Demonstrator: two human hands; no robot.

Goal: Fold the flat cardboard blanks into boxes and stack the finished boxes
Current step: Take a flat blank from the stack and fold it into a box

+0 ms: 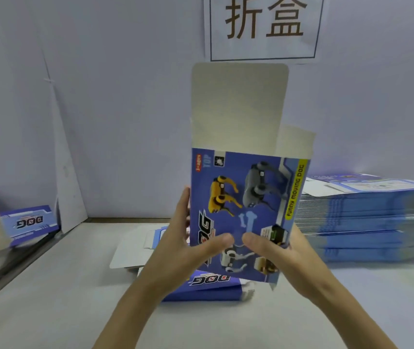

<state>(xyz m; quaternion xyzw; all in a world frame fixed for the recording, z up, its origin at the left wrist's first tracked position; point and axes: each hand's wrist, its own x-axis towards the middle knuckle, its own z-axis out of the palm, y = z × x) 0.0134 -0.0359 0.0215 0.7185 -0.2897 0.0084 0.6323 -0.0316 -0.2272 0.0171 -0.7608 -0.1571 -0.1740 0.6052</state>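
— Where is the box?

— The blue cardboard box with robot dog pictures [246, 197] is up in the air, over the white table [50, 285], in the middle. It stands upright and looks only half made.

— Who holds it?

— Both hands. The left hand [183, 238] pinches the left edge, thumb on the front, fingers behind. The right hand [276, 250] grips the low right corner the same way. The two thumbs almost meet.

— What could go wrong?

— The tall grey top flap [238, 104] sticks straight up and nothing holds it. If the hands push too fast, it could bend in the wrong spot. The small grey side flap [297, 144] could get stuck outside when the top one comes down.

— Anything else?

— The hands squeeze only the low part. A hard squeeze could dent the front or squash the box flat. I cannot tell if the bottom is shut, so it could pop open.

— And the piles?

— The big stack of flat blue blanks [367, 217] is just beside the right arm. An elbow bump could make it slide. The blue box that looks finished [28, 221] sits far left, well apart.
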